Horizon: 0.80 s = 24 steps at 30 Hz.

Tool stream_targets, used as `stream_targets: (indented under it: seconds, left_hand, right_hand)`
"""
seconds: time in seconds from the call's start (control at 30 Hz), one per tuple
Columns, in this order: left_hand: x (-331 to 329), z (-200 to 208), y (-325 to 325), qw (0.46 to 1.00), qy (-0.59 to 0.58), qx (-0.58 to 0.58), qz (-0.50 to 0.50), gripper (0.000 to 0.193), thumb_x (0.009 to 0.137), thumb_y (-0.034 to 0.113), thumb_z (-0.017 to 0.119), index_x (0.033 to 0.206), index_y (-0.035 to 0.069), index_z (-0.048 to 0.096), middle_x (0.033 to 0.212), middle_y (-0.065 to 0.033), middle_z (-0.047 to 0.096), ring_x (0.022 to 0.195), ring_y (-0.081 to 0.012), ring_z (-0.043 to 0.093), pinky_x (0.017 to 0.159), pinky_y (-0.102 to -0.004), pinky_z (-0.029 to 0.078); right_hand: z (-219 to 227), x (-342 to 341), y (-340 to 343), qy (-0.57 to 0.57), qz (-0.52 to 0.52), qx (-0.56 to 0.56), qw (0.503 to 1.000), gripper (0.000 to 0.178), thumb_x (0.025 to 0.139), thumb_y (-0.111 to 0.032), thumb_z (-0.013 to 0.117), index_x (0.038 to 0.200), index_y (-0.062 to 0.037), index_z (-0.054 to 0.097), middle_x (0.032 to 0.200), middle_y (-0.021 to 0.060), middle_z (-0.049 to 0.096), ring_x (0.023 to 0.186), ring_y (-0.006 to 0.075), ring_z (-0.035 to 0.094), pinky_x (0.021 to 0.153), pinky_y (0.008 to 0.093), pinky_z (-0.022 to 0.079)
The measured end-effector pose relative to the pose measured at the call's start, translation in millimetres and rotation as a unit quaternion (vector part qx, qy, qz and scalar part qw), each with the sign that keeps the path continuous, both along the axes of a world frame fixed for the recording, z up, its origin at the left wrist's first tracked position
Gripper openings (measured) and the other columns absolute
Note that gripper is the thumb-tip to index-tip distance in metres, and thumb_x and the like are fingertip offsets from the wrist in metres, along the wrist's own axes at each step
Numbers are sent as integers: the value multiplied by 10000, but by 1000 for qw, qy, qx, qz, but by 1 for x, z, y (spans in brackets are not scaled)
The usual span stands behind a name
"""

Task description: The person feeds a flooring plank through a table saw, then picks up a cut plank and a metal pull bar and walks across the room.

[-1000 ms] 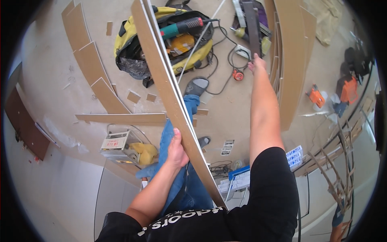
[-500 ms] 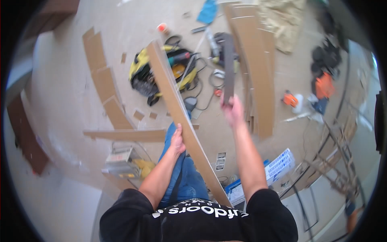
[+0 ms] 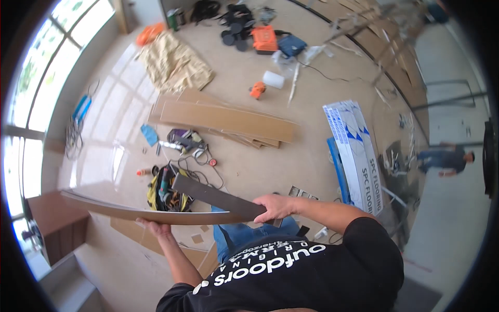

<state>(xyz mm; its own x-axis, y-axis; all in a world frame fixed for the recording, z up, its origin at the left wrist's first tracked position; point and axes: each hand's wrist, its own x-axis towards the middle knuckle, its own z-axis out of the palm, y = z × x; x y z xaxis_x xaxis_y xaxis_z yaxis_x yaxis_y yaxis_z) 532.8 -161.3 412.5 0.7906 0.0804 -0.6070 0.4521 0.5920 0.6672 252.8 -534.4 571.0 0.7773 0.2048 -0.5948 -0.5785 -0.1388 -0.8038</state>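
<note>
A long brown floor plank (image 3: 119, 209) spans the view in front of me, its far end reaching left. My left hand (image 3: 155, 227) grips its lower edge, with some fingers hidden behind it. In my right hand (image 3: 275, 207) is a shorter dark grey plank (image 3: 213, 197), slanting up and left. The dark piece overlaps the long plank near its right end, by my right fingers; whether that hand grips both cannot be made out. Behind the planks sits a yellow and black tool bag (image 3: 154, 193) with tools in it.
A stack of brown planks (image 3: 228, 119) lies ahead, with a power tool (image 3: 186, 139) and cables beside it. White and blue cartons (image 3: 345, 130) are at the right. Farther off are a beige cloth (image 3: 174, 65) and an orange case (image 3: 264, 39). Another person (image 3: 448, 159) stands far right.
My view has turned to the right, so the surroundings have swung round. The dark plank, held apart from the long one before, now overlaps its right end.
</note>
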Motion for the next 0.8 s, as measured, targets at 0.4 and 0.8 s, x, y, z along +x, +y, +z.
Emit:
stream_targets:
  seconds: [0.4,0.8]
  left_hand:
    - [-103,202,-212,944,-301,134,-11,816,945,694,446,1466,67,434,1461,-160,488,1253,-359,526,1068,-498,461]
    - [-76,270,-457,877,-396,255,-92,716,969,575,552,1316,-52,544,1248,-219,619,1041,-340,633,886,-455,569]
  right_hand:
    - [93,-297,-161,-152,-531,-70,831,189,1009,-201,569,987,-15,544,780,51,633,700,137,625,667,302,530]
    - [315,-307,-286,-694,-460,-200,517,493,998,-340,563,1466,-267,429,1260,20,435,826,48,496,777,288,410]
